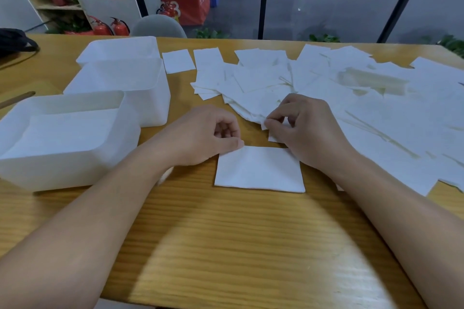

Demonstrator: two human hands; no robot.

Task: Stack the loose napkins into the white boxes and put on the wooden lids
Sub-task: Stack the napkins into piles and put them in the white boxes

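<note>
A folded napkin lies on the table between both hands. The left hand, fingers curled, presses its corner with the thumb; the right hand pinches a napkin edge from the loose pile just beyond. Three white boxes stand left, without lids.

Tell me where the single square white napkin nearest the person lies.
Head view: single square white napkin lies flat on the wooden table, centre, between both hands.

Both forearms reach forward; left hand and right hand have curled fingers.
</note>
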